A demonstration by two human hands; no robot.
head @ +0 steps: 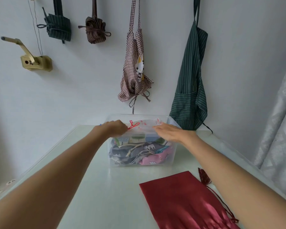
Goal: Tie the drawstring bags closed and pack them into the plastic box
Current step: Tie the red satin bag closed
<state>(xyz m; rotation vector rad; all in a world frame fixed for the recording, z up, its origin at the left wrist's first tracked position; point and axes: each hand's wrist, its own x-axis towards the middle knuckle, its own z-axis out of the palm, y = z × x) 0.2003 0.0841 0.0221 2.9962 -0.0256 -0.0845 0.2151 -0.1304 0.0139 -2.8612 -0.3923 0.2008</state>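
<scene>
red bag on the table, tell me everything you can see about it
The red bag is a dark red, satin-looking drawstring bag lying flat on the white table, in front of the plastic box and apart from it. Its cord ends in a tassel. Neither hand touches it; its near end runs out of frame.

Drawstring bags [139,151] in plastic box [111,156]

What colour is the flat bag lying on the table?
Dark red bag, satiny, with a tassel cord; head view.
</scene>
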